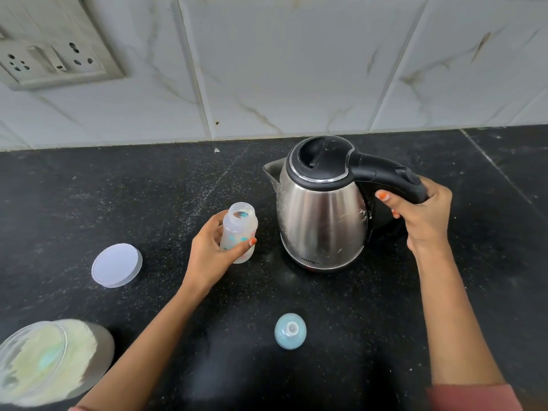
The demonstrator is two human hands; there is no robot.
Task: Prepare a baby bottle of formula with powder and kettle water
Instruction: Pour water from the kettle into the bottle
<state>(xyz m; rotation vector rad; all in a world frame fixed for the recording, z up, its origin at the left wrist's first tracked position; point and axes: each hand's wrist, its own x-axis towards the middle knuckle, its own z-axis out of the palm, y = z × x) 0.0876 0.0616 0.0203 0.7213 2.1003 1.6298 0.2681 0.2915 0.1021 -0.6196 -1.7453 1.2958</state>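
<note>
An open, clear baby bottle (239, 229) with blue-green prints stands upright on the black counter, and my left hand (210, 253) is wrapped around its lower half. To its right stands a steel kettle (321, 215) with a black lid, its spout facing left toward the bottle. My right hand (421, 215) grips the kettle's black handle. The bottle's blue teat cap (290, 330) lies on the counter in front. An open tin of pale formula powder (47, 357) sits at the bottom left.
A round white lid (116, 265) lies flat left of the bottle. A marble-tiled wall with a socket plate (50, 60) rises behind the black stone counter (118, 197).
</note>
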